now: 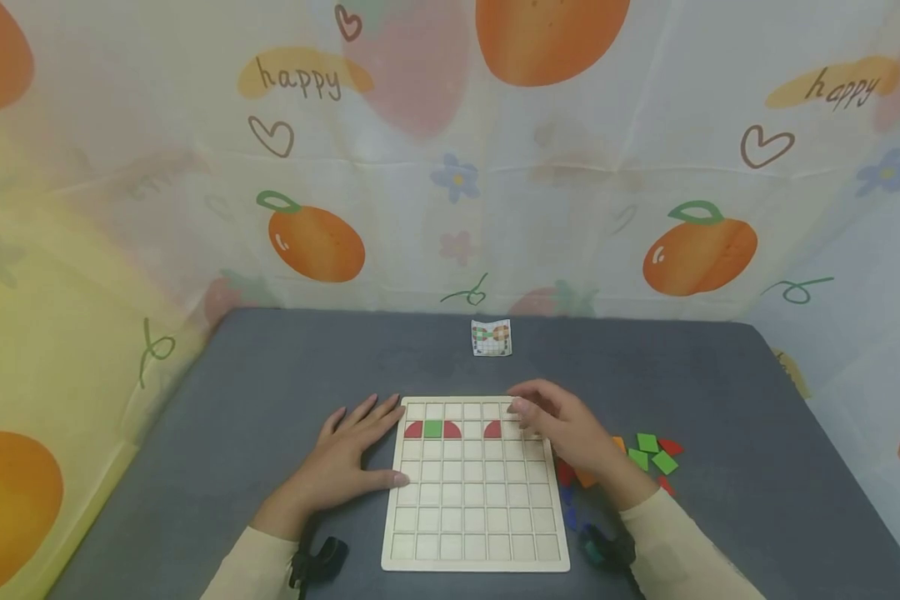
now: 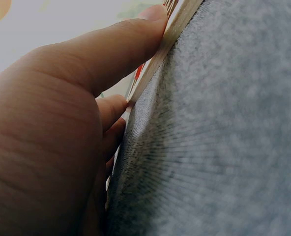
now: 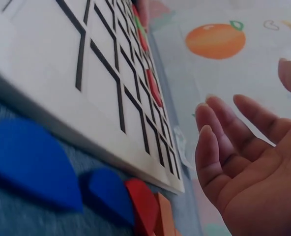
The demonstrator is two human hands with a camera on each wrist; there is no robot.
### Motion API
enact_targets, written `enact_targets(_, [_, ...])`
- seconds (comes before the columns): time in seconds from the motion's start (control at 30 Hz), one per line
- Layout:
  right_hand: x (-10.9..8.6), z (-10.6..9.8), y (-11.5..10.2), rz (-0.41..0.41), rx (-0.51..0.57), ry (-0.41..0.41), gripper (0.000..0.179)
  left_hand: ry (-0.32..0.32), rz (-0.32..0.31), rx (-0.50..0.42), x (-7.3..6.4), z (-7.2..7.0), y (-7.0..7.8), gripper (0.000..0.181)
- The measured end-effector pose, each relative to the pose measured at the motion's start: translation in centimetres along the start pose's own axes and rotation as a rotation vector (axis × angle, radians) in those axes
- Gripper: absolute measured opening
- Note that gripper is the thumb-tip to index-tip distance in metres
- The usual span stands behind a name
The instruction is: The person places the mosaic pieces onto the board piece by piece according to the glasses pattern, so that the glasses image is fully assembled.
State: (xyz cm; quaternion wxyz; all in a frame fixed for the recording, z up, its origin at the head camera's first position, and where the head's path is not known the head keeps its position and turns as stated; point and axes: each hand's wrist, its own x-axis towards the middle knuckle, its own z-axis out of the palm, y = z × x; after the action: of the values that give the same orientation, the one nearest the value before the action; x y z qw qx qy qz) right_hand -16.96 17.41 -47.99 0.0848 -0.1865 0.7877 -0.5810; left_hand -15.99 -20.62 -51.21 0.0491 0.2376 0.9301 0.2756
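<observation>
A pale grid board (image 1: 476, 546) lies flat on the table, with one green square tile (image 1: 433, 428) and several red quarter-round tiles (image 1: 492, 429) set in its second row. My left hand (image 1: 352, 454) is spread along the board's left side, its thumb (image 2: 130, 42) touching the edge. Over the upper right corner of the board hovers my right hand (image 1: 570, 425), its fingers (image 3: 234, 128) loosely bent and holding nothing. Beneath and beside the right wrist lie blue rounded tiles (image 3: 106, 196), partly hidden by the arm in the head view.
Loose green tiles (image 1: 647, 442), red tiles (image 1: 670, 447) and orange tiles (image 1: 587, 479) are scattered right of the board. A small printed card (image 1: 491, 338) with a coloured grid pattern lies behind the board. A patterned cloth (image 1: 390, 167) hangs behind the grey table (image 1: 330, 358).
</observation>
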Motion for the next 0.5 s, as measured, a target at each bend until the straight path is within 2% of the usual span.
enact_targets(0.3, [-1.6,-1.9,-0.5,-0.022,-0.009,0.084,0.033,-0.006,-0.002,0.002,0.0,0.0,-0.1,0.104])
enact_targets(0.5, [-2.8,-3.6,-0.1,-0.023,-0.015,0.103,0.037,-0.005,-0.005,0.009,0.1,0.0,-0.1,0.104])
